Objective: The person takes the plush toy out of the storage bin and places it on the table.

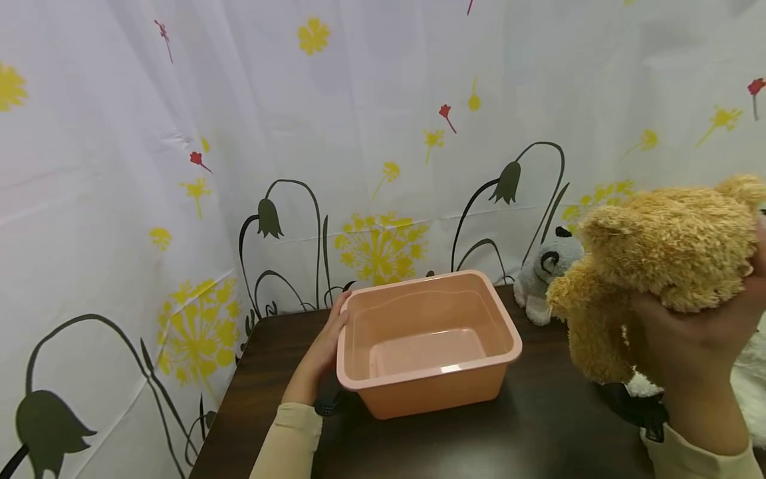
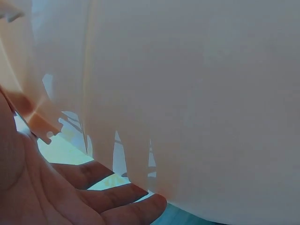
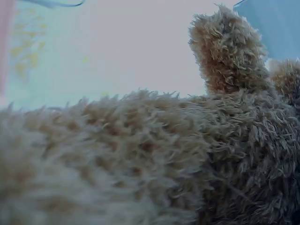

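Observation:
A pink plastic basin [image 1: 427, 386] stands on the dark table, and no object shows inside it. My left hand [image 1: 323, 342] rests against its left side near the rim; in the left wrist view the hand's fingers [image 2: 119, 197] lie fairly straight along the basin's outer wall [image 2: 187, 117]. At the right, raised above the table, is a golden-brown teddy bear [image 1: 670, 239]. My right hand [image 1: 712, 326] grips it around the neck area. The bear's shaggy fur [image 3: 140, 150] fills much of the right wrist view, hiding the right hand there.
A grey and white plush toy [image 1: 544, 273] sits at the table's back, partly behind the bear. White fluffy material [image 1: 751, 386] shows at the right edge. A white flowered curtain [image 1: 371, 133] hangs behind the dark wooden table [image 1: 455, 442].

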